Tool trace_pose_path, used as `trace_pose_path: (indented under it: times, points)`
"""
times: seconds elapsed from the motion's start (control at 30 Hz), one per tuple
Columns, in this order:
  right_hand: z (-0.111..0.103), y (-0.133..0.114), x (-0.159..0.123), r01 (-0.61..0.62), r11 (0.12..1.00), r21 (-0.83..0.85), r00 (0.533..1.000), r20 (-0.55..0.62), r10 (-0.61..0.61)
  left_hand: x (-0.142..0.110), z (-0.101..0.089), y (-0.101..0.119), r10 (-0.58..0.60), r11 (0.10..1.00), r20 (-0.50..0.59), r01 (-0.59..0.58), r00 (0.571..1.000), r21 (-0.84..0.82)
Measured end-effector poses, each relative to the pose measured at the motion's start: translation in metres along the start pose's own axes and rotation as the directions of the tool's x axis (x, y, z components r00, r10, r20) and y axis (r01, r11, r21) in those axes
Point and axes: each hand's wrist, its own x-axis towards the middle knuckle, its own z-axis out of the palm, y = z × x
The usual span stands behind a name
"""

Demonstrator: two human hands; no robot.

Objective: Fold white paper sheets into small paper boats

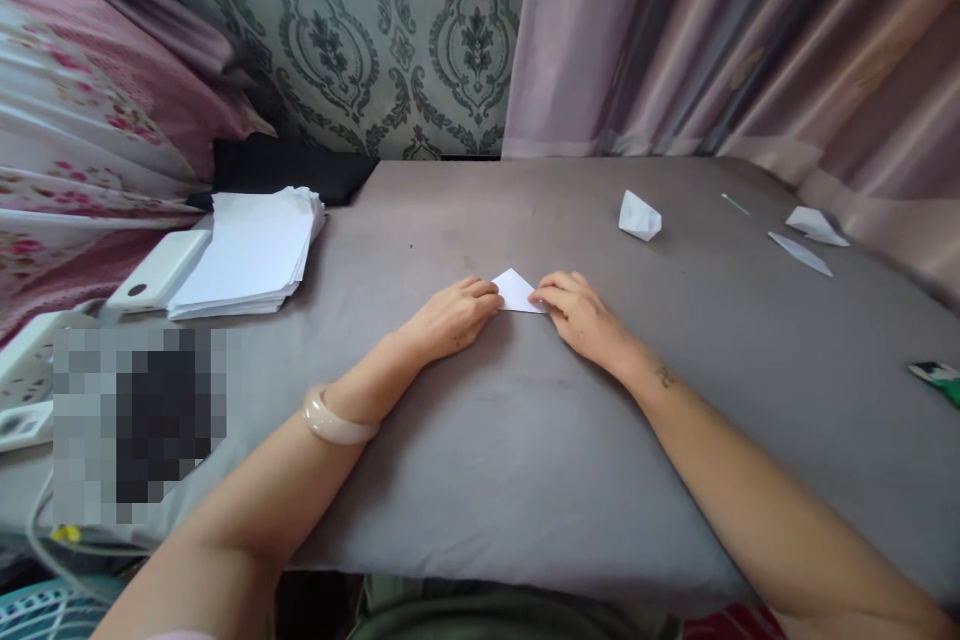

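A small white folded paper (514,290), shaped like a triangle with its point away from me, lies on the grey cloth in front of me. My left hand (461,312) grips its left corner, fingers curled together over the edge. At the right corner, my right hand (577,312) pinches the paper between thumb and fingers. The fingertips partly cover both corners. A pale bangle circles my left wrist.
A stack of white paper (244,245) sits at the left, beside a white box (161,270) and a power strip (34,355). Folded white paper pieces (640,217) and a thin stick (736,204) lie at the back right. Curtains (720,40) border the table's right.
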Motion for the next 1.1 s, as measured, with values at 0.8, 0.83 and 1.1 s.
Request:
trace_pose_path:
  times: [0.8,0.83,1.1]
  points:
    - [-0.025,-0.037,0.006,-0.197,0.379,0.904,0.932,0.053,0.357,0.008,-0.002,0.045,-0.571,0.604,-0.119,0.317,0.812,-0.732]
    - [-0.023,-0.039,0.006,-0.213,0.373,0.903,0.917,0.053,0.395,0.008,-0.001,0.047,-0.567,0.613,-0.119,0.321,0.815,-0.722]
    - [-0.017,-0.041,0.008,-0.212,0.251,0.944,0.877,0.071,0.474,0.011,0.006,0.058,-0.496,0.406,0.005,0.237,0.869,-0.883]
